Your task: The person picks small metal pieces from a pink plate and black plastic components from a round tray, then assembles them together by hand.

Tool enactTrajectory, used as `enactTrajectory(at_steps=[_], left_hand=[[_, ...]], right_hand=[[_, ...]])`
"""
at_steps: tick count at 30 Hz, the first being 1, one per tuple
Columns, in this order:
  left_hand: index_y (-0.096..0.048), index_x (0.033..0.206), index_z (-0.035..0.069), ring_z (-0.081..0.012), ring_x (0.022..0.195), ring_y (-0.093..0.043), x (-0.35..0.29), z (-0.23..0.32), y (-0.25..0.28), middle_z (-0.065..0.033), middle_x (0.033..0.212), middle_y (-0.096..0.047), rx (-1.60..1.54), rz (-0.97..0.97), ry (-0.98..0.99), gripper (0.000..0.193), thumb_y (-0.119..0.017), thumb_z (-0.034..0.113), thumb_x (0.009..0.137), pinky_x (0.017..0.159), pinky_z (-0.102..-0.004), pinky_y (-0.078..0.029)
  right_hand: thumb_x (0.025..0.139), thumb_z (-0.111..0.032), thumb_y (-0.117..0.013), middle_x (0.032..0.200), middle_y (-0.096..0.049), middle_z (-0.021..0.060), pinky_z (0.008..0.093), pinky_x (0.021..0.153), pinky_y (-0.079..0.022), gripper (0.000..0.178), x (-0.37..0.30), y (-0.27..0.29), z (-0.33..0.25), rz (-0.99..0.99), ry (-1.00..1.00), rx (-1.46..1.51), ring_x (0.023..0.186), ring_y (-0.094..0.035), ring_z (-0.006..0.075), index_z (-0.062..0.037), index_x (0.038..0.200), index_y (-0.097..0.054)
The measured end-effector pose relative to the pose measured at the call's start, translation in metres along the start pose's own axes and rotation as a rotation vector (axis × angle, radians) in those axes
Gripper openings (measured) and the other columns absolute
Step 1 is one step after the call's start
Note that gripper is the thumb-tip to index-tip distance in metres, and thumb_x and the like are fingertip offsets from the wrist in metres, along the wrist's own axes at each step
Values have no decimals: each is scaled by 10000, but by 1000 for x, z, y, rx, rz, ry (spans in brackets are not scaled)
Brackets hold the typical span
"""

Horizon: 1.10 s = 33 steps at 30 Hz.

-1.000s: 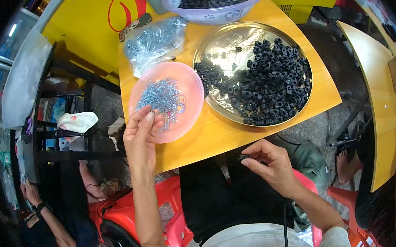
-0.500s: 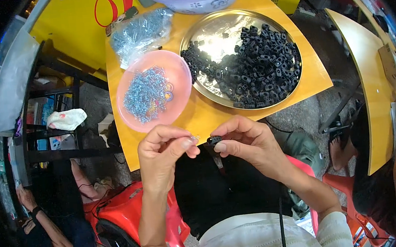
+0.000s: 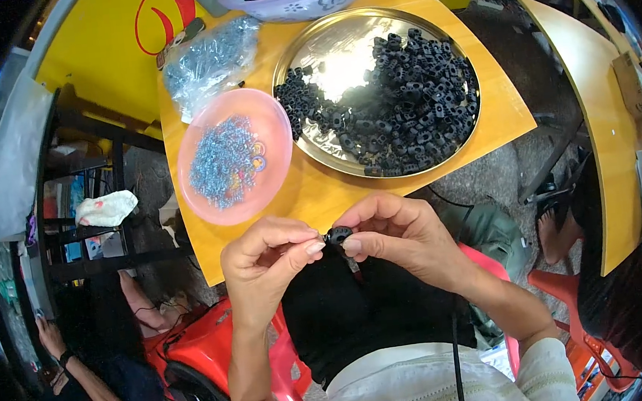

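My right hand (image 3: 395, 241) pinches a small black plastic part (image 3: 338, 235), shaped like a cord lock body with holes in it. Thumb and forefinger of my left hand (image 3: 273, 252) are pressed together at the part's left end, around a tiny shiny piece mostly hidden by the fingertips. Both hands meet over my lap, just off the table's front edge. Beyond the left hand is a pink plastic bowl (image 3: 279, 175) of small bluish metallic pieces, perhaps springs, with a few coloured rings. A round metal tray (image 3: 337, 35) full of similar black parts (image 3: 412, 105) lies past the right hand.
On the yellow table (image 3: 328, 200) there is also a clear bag of bluish pieces (image 3: 209, 61) and a lilac basin (image 3: 304, 5) of dark parts. One person (image 3: 99, 365) sits at left, another (image 3: 614, 228) at right by a second table (image 3: 595, 100). A black cable (image 3: 457, 356) hangs down my front.
My hands have come together: the left fingertips with the shiny piece now meet the black part, which has turned slightly. The view has shifted a little.
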<state>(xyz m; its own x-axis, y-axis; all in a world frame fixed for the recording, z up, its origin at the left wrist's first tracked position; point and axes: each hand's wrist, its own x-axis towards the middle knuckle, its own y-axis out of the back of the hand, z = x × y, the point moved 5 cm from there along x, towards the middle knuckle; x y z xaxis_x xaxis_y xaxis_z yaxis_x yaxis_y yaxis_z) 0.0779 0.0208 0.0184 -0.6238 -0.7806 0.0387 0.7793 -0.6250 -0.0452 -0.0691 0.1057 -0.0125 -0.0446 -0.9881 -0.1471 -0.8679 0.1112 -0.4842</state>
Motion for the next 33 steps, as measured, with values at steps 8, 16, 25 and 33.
enactTrajectory(at_steps=[8, 16, 25, 33], left_hand=[[-674, 858, -19, -160, 759, -629, 9, 16, -10, -108, 859, -651, 322, -116, -153, 180, -692, -119, 709, 652, -243, -495], [-694, 952, 7, -178, 786, -637, 11, 3, -23, -131, 883, -661, 293, -60, -206, 268, -718, -88, 703, 673, -248, -494], [-645, 1100, 13, -102, 744, -602, 74, 0, -36, -43, 871, -643, 225, -77, 49, 236, -573, 18, 875, 659, -214, -467], [-664, 932, -24, -215, 663, -601, 180, -8, -56, -139, 754, -617, 873, -127, -302, 137, -611, 24, 815, 620, -297, -457]], right_hand=[[891, -88, -600, 863, -608, 8, 194, 682, -469, 183, 4, 6, 3, -45, 18, 28, 753, -551, 49, 11, 1045, -594], [899, -95, -588, 877, -635, 43, 196, 691, -490, 159, 6, 10, -1, -61, -61, 223, 760, -595, 79, -5, 1030, -579], [873, -59, -611, 879, -630, 52, 247, 726, -504, 136, 13, 40, -9, 175, 20, 301, 781, -605, 113, -35, 1003, -579], [888, -64, -596, 892, -625, 45, 233, 737, -505, 170, 13, 41, -11, 112, 20, 298, 796, -601, 93, -12, 1048, -574]])
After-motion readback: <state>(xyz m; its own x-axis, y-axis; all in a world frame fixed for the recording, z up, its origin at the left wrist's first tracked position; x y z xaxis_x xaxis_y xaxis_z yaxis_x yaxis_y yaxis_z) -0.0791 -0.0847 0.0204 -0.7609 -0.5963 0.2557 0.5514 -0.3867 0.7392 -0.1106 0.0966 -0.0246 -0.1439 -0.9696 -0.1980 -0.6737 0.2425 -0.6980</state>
